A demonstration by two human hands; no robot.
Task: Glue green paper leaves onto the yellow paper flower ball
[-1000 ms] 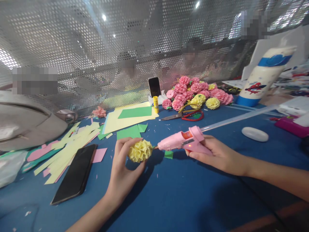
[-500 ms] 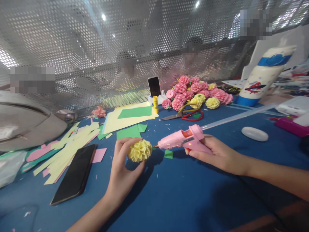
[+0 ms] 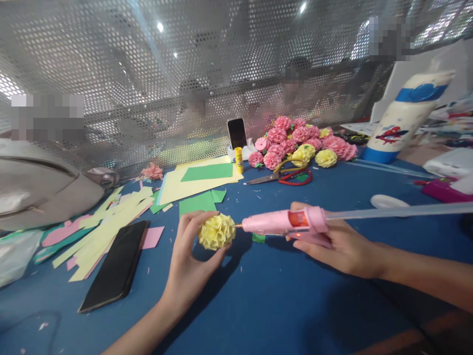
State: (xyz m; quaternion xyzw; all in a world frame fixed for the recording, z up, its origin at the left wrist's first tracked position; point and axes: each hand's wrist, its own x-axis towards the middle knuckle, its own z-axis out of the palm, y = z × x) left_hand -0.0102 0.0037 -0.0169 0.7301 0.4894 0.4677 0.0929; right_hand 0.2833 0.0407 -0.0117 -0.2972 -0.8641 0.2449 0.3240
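My left hand (image 3: 190, 261) grips a yellow paper flower (image 3: 217, 231) between thumb and fingers, above the blue table (image 3: 258, 305). My right hand (image 3: 343, 246) is wrapped round the handle of a pink glue gun (image 3: 284, 223). The gun's nozzle points left, right at the flower's right side; whether it touches cannot be made out. A long clear glue stick (image 3: 399, 211) sticks out of the gun's back end. Beneath the gun lies a small green paper piece (image 3: 259, 238), partly hidden.
Scissors (image 3: 281, 175) lie before a heap of pink and yellow paper flowers (image 3: 279, 135). Paper strips (image 3: 107, 227) and a black phone (image 3: 114, 266) are at left, with a bag (image 3: 44, 182) behind. A bottle (image 3: 404, 116) and white oval object (image 3: 388, 201) are at right.
The glue gun has turned in my right hand, its back end lower and the glue stick now nearly level. The flower in my left hand has shifted slightly right.
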